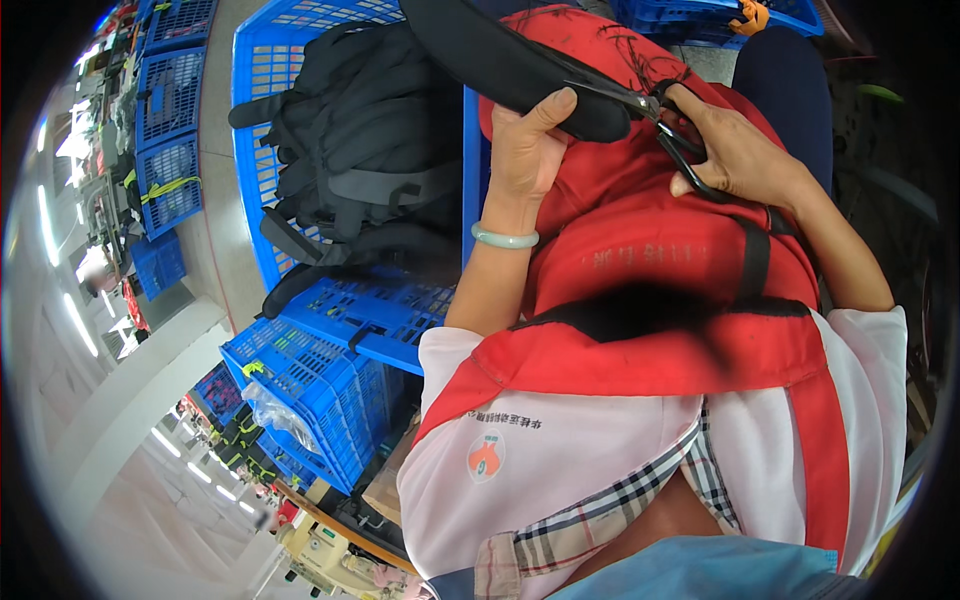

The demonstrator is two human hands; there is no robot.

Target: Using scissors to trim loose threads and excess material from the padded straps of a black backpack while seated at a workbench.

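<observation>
My left hand (528,155) is closed on a long black padded strap (500,65), its thumb lying along the upper face near the rounded end. The strap slants up and to the left, out of the picture. In my right hand (738,145) is a pair of scissors (682,165) with dark handles, fingers through the loops. Its blades point left and lie against the strap's edge; whether they are parted is hard to see. Beneath both hands a red apron (640,250) covers my lap, with dark thread clippings (625,45) scattered over its far part.
To my left stands a blue plastic crate (247,180) heaped with black straps (370,130). Another blue crate (345,400) with plastic wrap sits nearer, and more crates (170,130) line the far left. At the top right is a blue crate (690,18) with an orange tie.
</observation>
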